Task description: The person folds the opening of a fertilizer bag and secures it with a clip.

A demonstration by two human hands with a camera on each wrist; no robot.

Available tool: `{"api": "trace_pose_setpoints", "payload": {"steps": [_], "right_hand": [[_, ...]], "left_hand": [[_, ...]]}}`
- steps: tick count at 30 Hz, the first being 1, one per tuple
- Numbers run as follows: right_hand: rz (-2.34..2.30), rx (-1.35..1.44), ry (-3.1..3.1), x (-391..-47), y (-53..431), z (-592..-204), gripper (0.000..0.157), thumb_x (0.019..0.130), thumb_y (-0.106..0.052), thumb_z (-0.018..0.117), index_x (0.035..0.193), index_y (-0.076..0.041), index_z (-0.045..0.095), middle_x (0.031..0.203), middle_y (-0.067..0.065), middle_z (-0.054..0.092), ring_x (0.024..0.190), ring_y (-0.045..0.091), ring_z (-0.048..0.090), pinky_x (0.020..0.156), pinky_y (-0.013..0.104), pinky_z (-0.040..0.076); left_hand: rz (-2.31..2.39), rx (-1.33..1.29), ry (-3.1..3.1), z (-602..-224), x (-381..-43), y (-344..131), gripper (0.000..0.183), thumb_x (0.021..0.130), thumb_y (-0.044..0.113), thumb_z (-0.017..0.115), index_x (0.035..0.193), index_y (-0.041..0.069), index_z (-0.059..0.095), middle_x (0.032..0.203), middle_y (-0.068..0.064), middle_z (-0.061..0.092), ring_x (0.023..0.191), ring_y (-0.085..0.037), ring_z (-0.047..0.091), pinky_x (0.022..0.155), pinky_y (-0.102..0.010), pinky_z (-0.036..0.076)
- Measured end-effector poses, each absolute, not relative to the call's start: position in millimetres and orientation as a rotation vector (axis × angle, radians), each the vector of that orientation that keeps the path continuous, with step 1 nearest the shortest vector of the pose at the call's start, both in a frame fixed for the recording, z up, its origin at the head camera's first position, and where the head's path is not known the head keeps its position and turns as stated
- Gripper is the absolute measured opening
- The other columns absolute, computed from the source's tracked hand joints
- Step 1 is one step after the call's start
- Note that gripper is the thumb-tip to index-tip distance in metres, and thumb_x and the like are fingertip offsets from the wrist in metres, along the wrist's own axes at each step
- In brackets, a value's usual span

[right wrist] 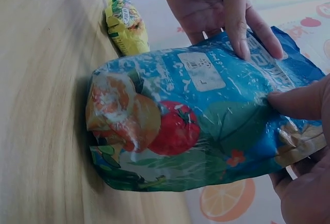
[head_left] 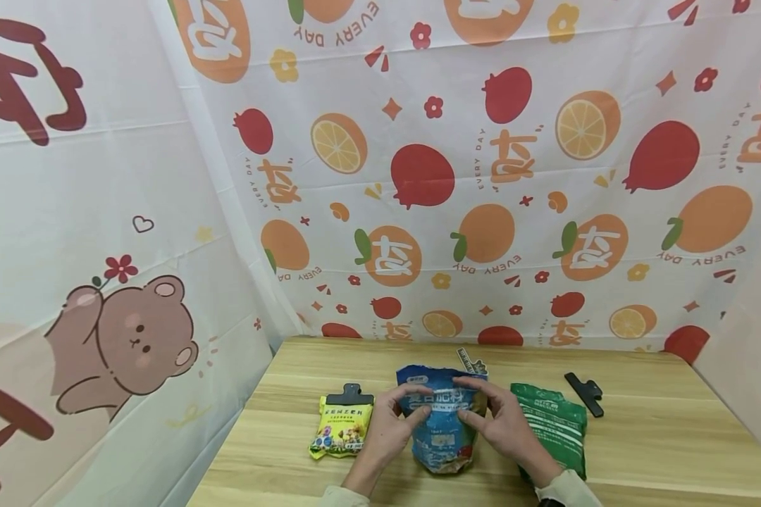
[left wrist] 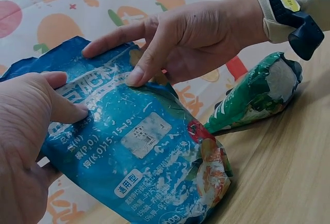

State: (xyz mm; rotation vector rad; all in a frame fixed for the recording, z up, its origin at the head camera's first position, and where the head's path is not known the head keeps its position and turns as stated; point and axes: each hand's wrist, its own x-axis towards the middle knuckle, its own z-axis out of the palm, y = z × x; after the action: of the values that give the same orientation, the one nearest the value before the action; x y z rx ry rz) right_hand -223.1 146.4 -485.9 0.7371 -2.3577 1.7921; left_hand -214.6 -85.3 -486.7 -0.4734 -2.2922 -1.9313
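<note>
A blue plastic fertilizer bag [head_left: 444,429] stands upright on the wooden table between both hands, its top edge crumpled. My left hand [head_left: 390,424] grips its left side, thumb on the printed front and fingers toward the back. On the other side my right hand [head_left: 504,426] holds it the same way, thumb [left wrist: 146,68] pressed on the front. In the right wrist view the bag's side [right wrist: 180,131] shows a printed tomato and orange fruit, and its bottom end meets the table.
A yellow bag [head_left: 342,427] with a black clip [head_left: 350,396] across its top lies to the left. To the right lies a green bag [head_left: 554,426], with a loose black clip [head_left: 585,394] beyond it. A grey-and-white piece [head_left: 471,360] lies behind the blue bag. Printed curtains hang behind the table [head_left: 659,422].
</note>
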Motion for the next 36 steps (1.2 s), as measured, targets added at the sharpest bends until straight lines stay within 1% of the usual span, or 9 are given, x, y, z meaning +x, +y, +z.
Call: {"api": "trace_pose_setpoints", "payload": {"steps": [5,10,15,23,28,33,36], "right_hand": [[1.762,0.672,-2.336,-222.3,144.7,-487.1,0.045,0.090,-0.017,0.078,0.132,-0.024,0.065,0.143,0.007,0.061,0.122,-0.006,0.056,0.096,0.024,0.054],[1.754,0.637,-2.305,-223.0,145.0,-488.1,0.037,0.089,-0.016,0.079,0.123,-0.020,0.066,0.134,0.009,0.063,0.114,-0.001,0.060,0.091,0.026,0.055],[1.788,0.651,-2.280,-224.5,146.7,-488.0,0.035,0.090,-0.015,0.078,0.122,-0.018,0.066,0.136,0.011,0.061,0.111,0.000,0.063,0.088,0.026,0.056],[1.823,0.733,-2.322,-225.9,147.4,-488.9,0.038,0.095,-0.016,0.072,0.131,-0.018,0.062,0.143,0.014,0.055,0.118,-0.002,0.057,0.091,0.024,0.055],[1.847,0.782,-2.325,-226.1,146.8,-488.2,0.043,0.096,-0.016,0.070,0.137,-0.018,0.058,0.147,0.017,0.051,0.121,-0.004,0.055,0.092,0.025,0.055],[1.887,0.783,-2.346,-225.4,146.2,-487.5,0.049,0.096,-0.018,0.071,0.142,-0.019,0.054,0.149,0.016,0.048,0.121,-0.004,0.055,0.092,0.026,0.056],[1.882,0.777,-2.357,-225.7,146.4,-488.1,0.050,0.095,-0.018,0.072,0.142,-0.019,0.053,0.149,0.015,0.048,0.121,-0.004,0.055,0.093,0.025,0.055]], "left_hand": [[-1.965,-0.477,-2.273,-486.5,-214.6,-85.1,0.025,0.091,0.012,0.075,0.115,0.018,0.075,0.125,-0.007,0.072,0.118,-0.009,0.063,0.090,-0.023,0.054],[-2.004,-0.456,-2.256,-485.9,-214.6,-85.1,0.029,0.091,0.009,0.075,0.119,0.016,0.072,0.129,-0.010,0.068,0.113,-0.009,0.066,0.090,-0.022,0.055],[-2.041,-0.444,-2.245,-485.5,-214.8,-85.5,0.032,0.091,0.009,0.075,0.122,0.015,0.070,0.133,-0.012,0.065,0.111,-0.011,0.067,0.089,-0.021,0.055],[-2.025,-0.441,-2.266,-485.7,-215.7,-85.9,0.032,0.090,0.011,0.077,0.120,0.017,0.071,0.130,-0.012,0.067,0.110,-0.011,0.066,0.089,-0.021,0.055],[-2.055,-0.450,-2.263,-486.1,-216.5,-86.0,0.033,0.090,0.012,0.077,0.122,0.015,0.070,0.131,-0.014,0.065,0.113,-0.010,0.065,0.090,-0.021,0.055],[-2.079,-0.443,-2.266,-487.4,-216.0,-85.8,0.035,0.090,0.013,0.077,0.123,0.015,0.069,0.131,-0.015,0.065,0.113,-0.013,0.066,0.089,-0.022,0.055],[-2.084,-0.423,-2.270,-488.7,-215.2,-85.6,0.036,0.090,0.015,0.078,0.125,0.015,0.067,0.133,-0.015,0.064,0.115,-0.017,0.064,0.089,-0.023,0.056]]}}
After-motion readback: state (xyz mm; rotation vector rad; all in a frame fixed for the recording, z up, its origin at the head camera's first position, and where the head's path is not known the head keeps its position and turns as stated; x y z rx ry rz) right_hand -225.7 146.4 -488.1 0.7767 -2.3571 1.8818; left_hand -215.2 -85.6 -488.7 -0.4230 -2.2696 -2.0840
